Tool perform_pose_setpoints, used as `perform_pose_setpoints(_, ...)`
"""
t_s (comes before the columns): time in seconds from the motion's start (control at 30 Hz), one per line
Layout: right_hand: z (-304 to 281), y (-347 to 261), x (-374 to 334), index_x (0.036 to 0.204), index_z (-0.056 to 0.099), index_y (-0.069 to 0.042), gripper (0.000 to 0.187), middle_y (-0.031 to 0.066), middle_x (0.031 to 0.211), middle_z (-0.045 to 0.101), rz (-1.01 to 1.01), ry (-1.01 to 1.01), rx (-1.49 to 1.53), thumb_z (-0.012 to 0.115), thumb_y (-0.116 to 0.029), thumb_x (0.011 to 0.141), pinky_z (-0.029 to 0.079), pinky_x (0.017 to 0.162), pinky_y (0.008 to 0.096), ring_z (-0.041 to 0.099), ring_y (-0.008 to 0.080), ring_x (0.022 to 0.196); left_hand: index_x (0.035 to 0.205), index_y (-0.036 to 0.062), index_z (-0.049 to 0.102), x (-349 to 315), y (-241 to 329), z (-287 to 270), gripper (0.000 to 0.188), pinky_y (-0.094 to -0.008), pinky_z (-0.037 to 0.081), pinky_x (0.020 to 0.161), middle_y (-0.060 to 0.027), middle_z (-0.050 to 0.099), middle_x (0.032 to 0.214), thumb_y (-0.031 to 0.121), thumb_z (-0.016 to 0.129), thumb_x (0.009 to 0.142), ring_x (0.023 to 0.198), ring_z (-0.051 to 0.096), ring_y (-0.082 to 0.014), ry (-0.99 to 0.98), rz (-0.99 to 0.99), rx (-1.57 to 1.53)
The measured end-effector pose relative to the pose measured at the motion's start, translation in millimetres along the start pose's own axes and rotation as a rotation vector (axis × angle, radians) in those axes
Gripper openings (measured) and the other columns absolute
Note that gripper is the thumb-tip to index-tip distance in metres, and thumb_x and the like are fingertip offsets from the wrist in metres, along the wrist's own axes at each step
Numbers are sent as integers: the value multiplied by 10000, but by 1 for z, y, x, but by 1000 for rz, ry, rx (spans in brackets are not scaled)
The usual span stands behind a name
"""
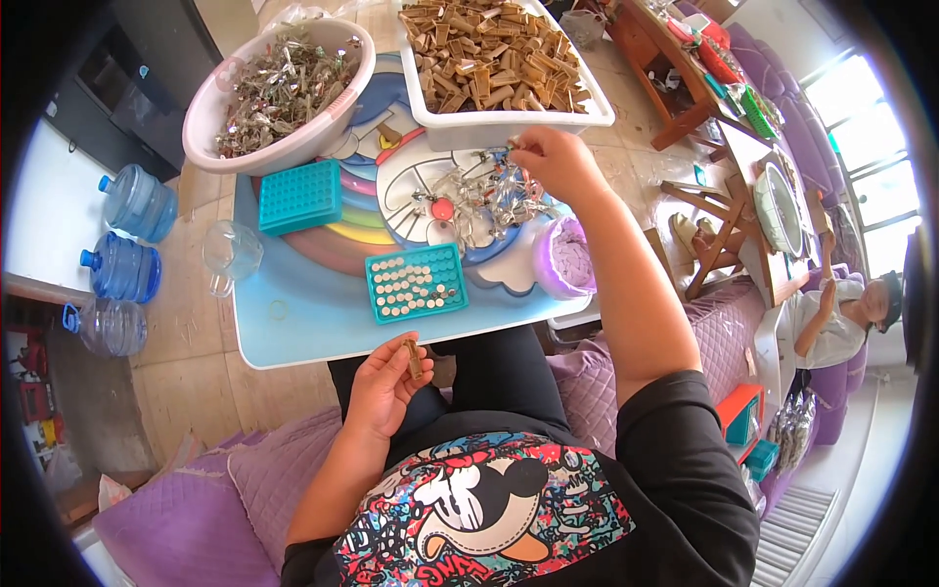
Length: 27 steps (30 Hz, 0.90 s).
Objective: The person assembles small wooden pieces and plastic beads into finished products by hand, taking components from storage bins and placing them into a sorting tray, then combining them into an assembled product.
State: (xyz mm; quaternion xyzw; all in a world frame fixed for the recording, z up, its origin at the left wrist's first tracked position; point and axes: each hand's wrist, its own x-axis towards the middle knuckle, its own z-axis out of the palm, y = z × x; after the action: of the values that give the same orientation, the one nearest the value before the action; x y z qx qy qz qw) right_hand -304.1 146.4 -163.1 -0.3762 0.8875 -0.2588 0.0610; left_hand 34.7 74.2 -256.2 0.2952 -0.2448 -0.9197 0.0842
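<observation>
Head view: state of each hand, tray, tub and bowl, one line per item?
left hand: shut on small brown piece, over the lap
right hand: pinching into pile of clear clips on the table
near teal tray: most slots filled
far teal tray: slots look empty
white tub: heaped with brown pieces
pink bowl: full of silvery parts

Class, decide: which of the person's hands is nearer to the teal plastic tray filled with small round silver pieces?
Left. The left hand is just below the teal tray; the right hand reaches farther off, above it.
</observation>
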Motion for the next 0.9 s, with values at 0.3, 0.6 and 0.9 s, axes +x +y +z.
perform_pose_setpoints(0.3, -4, -44, -70, 975, 605, -17, 213, 17, 785, 587, -98, -38, 367, 660, -143, 812, 423, 658, 247, 515, 92, 719, 1147, 5, 530, -11, 22, 14, 279, -322, 523, 797, -102, 591, 1063, 136, 546, 901, 908, 619, -185, -86, 288, 43)
perform_pose_setpoints(0.6, 58, -64, -180, 826, 599, -47, 190, 102, 799, 575, -383, -137, 454, 696, -169, 718, 434, 699, 395, 540, 323, 771, 1144, -19, 530, -17, 12, 29, 298, -250, 448, 828, -103, 536, 1211, 134, 568, 892, 948, 575, -137, -238, 161, 347)
perform_pose_setpoints(0.9, 63, -63, -200, 737, 568, -59, 232, 53, 713, 560, -311, -79, 325, 758, -149, 638, 430, 618, 345, 539, 255, 685, 1104, -18, 566, -20, -7, 24, 273, -280, 496, 806, -82, 622, 1006, 93, 605, 858, 870, 611, -157, -203, -142, 76)
